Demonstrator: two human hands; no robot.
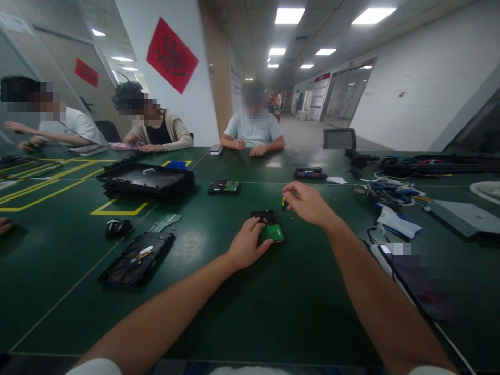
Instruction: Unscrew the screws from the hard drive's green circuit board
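Observation:
A small hard drive [270, 225] with a green circuit board facing up lies on the green table [250, 302]. My left hand [247, 244] rests on its near left edge, fingers pressing it down. My right hand [308, 203] hovers just above and to the right of the drive, pinching a small yellow-and-black screwdriver [285, 201] that points down towards the drive's far edge.
A second drive [224, 187] lies farther back. An opened laptop base [136, 259] and a mouse [118, 227] sit at left, stacked black trays [146, 180] behind. Cables and tools [390, 192] crowd the right, a dark device [422, 281] near my right arm. Three people sit across.

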